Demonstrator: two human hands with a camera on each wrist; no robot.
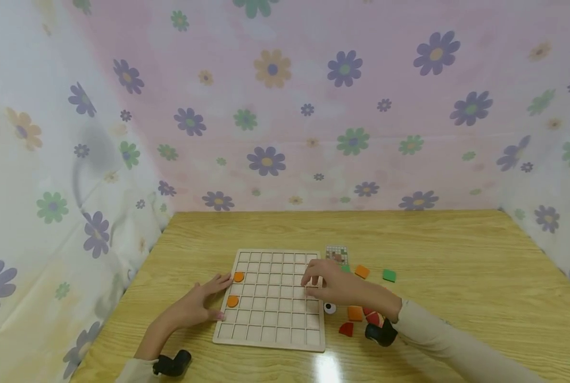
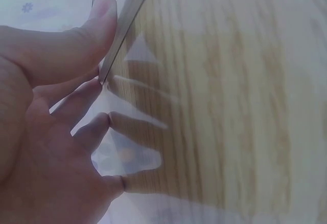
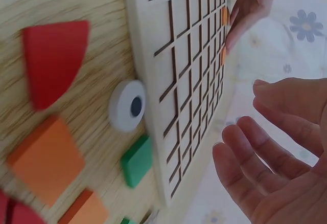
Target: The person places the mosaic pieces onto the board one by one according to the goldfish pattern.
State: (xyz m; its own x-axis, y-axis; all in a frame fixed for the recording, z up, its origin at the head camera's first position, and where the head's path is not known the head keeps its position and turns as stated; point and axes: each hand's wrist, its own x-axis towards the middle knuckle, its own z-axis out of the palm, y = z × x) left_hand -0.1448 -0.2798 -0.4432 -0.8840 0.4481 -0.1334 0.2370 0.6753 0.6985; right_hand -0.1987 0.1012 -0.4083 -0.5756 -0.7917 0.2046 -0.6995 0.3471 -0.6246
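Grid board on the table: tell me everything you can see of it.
The grid board is pale, wood-looking and roughly square, with a plain raised rim and thin lines dividing it into small square cells. It lies flat on the wooden table. Two orange pieces sit in its leftmost column; most visible cells are bare. The left hand's fingers touch its left edge. The right hand hovers over its right side, hiding part.
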